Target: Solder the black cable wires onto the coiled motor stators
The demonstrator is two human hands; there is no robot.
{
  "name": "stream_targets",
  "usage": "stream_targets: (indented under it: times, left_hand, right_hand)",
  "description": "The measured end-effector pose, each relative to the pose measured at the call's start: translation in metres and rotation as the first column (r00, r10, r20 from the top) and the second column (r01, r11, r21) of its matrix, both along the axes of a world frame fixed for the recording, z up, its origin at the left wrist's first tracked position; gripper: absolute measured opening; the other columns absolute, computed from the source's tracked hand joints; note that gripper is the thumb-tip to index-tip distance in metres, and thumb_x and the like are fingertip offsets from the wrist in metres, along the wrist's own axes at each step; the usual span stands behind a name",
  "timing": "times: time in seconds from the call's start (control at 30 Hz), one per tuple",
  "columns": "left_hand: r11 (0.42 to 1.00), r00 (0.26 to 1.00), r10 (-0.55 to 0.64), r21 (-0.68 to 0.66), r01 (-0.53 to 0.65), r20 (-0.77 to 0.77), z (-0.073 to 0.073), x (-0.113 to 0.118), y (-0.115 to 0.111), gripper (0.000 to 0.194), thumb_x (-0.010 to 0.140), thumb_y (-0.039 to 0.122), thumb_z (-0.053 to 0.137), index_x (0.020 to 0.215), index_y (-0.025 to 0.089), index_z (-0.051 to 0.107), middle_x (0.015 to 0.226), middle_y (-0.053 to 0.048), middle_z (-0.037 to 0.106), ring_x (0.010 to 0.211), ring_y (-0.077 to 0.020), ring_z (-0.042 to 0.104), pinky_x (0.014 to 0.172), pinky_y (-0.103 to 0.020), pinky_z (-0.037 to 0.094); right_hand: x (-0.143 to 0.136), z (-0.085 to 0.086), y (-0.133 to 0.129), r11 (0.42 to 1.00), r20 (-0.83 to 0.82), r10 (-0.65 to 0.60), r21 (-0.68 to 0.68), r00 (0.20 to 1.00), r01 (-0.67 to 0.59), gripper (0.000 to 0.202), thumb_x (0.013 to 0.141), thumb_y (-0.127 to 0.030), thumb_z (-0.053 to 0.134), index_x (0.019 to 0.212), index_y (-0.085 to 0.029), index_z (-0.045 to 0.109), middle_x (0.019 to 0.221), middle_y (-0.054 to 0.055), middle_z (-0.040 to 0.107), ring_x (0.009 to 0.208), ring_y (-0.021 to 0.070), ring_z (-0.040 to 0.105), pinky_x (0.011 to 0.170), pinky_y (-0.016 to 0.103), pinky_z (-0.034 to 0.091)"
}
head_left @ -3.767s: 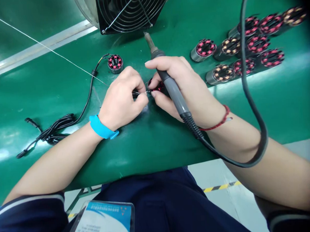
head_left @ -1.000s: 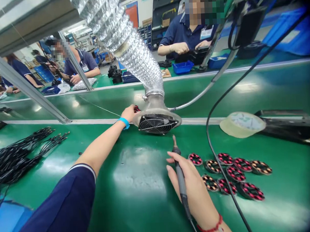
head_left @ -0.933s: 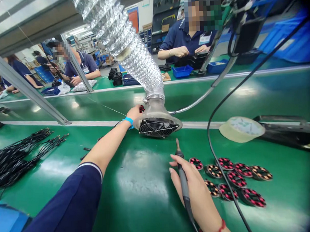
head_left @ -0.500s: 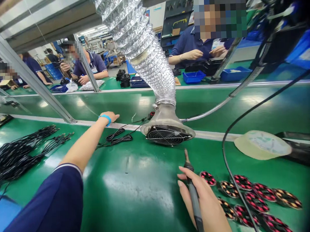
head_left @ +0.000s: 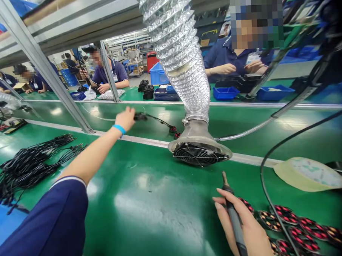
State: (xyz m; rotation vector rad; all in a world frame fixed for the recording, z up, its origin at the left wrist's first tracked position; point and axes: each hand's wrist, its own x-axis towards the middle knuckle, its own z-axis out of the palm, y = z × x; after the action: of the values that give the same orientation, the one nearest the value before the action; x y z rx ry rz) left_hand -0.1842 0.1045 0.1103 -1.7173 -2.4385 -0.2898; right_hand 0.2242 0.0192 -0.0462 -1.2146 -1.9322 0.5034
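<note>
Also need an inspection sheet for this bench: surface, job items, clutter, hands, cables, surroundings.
Surface: green bench, glossy, small dark speck near the middle.
Job items: soldering iron; wound stators, red and copper-coloured, grouped at right; two more near the fan hood.
Clutter: pale yellow roll at right, possibly tape.
Left hand: extended past the metal strip, at a blurred dark cable bundle; grip unclear.
Right hand: holds the soldering iron, tip pointing away from the wearer.
Cables: black cable pile at left; black cord crosses in front of the grouped stators.
Surroundings: foil duct above the hood; co-workers opposite; blue tray.
</note>
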Motion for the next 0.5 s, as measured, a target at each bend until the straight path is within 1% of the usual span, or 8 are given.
stream_targets:
  times: [0.07, 0.1, 0.17, 0.2, 0.27, 0.3, 0.4, 0.5]
  left_hand:
    - [0.98, 0.997, 0.069, 0.189, -0.064, -0.018, 0.032, -0.017, 0.012, 0.038, 0.096, 0.032, 0.051, 0.128, 0.014, 0.043, 0.14, -0.015, 0.041, 0.116, -0.0237, 0.054, 0.098, -0.04, 0.042]
    - [0.968, 0.997, 0.077, 0.24, -0.07, -0.017, 0.043, -0.022, 0.014, 0.036, 0.097, 0.033, 0.049, 0.127, 0.014, 0.044, 0.137, -0.014, 0.043, 0.114, -0.0215, 0.054, 0.097, -0.039, 0.042]
    - [0.969, 1.0, 0.028, 0.244, -0.025, -0.008, 0.051, -0.02, 0.009, 0.028, 0.1, 0.033, 0.044, 0.117, 0.013, 0.052, 0.121, -0.01, 0.055, 0.104, -0.0186, 0.057, 0.094, -0.039, 0.044]
    - [0.98, 1.0, -0.03, 0.197, 0.029, 0.003, 0.047, -0.015, 0.003, 0.026, 0.101, 0.033, 0.043, 0.108, 0.012, 0.057, 0.109, -0.008, 0.061, 0.097, -0.0175, 0.059, 0.091, -0.039, 0.046]
    - [0.979, 0.978, -0.201, 0.026, 0.2, 0.059, 0.026, 0.003, -0.017, 0.027, 0.1, 0.03, 0.045, 0.09, 0.013, 0.063, 0.088, -0.004, 0.065, 0.084, -0.015, 0.061, 0.085, -0.035, 0.049]
    - [0.95, 0.949, -0.295, -0.073, 0.304, 0.108, 0.011, 0.015, -0.03, 0.024, 0.097, 0.028, 0.051, 0.084, 0.013, 0.065, 0.083, -0.002, 0.067, 0.079, -0.0136, 0.062, 0.08, -0.031, 0.049]
    - [0.754, 0.822, -0.49, -0.331, 0.567, 0.292, -0.04, 0.057, -0.073, 0.016, 0.088, 0.021, 0.063, 0.073, 0.019, 0.069, 0.074, 0.003, 0.072, 0.069, -0.0105, 0.064, 0.065, -0.019, 0.045]
    - [0.614, 0.748, -0.554, -0.428, 0.663, 0.364, -0.076, 0.101, -0.106, 0.017, 0.093, 0.028, 0.058, 0.084, 0.021, 0.069, 0.086, 0.0, 0.076, 0.077, -0.0146, 0.069, 0.062, -0.021, 0.045]
  right_hand:
    - [0.0, 0.001, 0.001, 1.0, -0.008, -0.019, -0.023, 1.0, 0.019, 0.034, 0.09, -0.046, 0.05, 0.116, -0.026, 0.061, 0.094, 0.004, 0.075, 0.086, 0.024, 0.074, 0.075, 0.039, 0.06]
    - [0.0, 0.003, 0.001, 0.999, -0.013, -0.024, -0.026, 1.0, 0.023, 0.034, 0.089, -0.046, 0.051, 0.115, -0.026, 0.061, 0.093, 0.004, 0.075, 0.084, 0.024, 0.074, 0.075, 0.039, 0.061]
    - [0.001, 0.006, 0.001, 0.999, -0.03, -0.031, -0.024, 0.999, 0.03, 0.034, 0.088, -0.047, 0.052, 0.112, -0.025, 0.063, 0.089, 0.004, 0.076, 0.077, 0.0233, 0.074, 0.072, 0.038, 0.061]
    - [0.001, 0.008, 0.001, 0.999, -0.035, -0.032, -0.027, 0.999, 0.031, 0.034, 0.087, -0.047, 0.053, 0.111, -0.025, 0.063, 0.087, 0.004, 0.076, 0.075, 0.023, 0.074, 0.072, 0.037, 0.061]
    - [0.001, 0.012, -0.001, 0.998, -0.027, -0.022, -0.052, 0.999, 0.021, 0.035, 0.087, -0.048, 0.054, 0.111, -0.025, 0.065, 0.088, 0.004, 0.077, 0.075, 0.0227, 0.075, 0.072, 0.036, 0.062]
    - [0.001, 0.013, -0.002, 0.997, -0.015, -0.015, -0.072, 1.0, 0.014, 0.036, 0.087, -0.049, 0.054, 0.111, -0.025, 0.065, 0.091, 0.004, 0.077, 0.078, 0.023, 0.075, 0.074, 0.036, 0.062]
    - [0.0, 0.017, -0.008, 0.991, 0.004, -0.033, -0.129, 0.999, 0.034, 0.039, 0.089, -0.054, 0.052, 0.113, -0.027, 0.065, 0.095, 0.003, 0.078, 0.088, 0.0239, 0.076, 0.077, 0.035, 0.062]
    - [-0.006, 0.017, -0.015, 0.983, -0.031, -0.028, -0.18, 0.999, 0.022, 0.039, 0.094, -0.053, 0.045, 0.122, -0.03, 0.059, 0.096, 0.0, 0.079, 0.087, 0.0202, 0.076, 0.072, 0.03, 0.062]
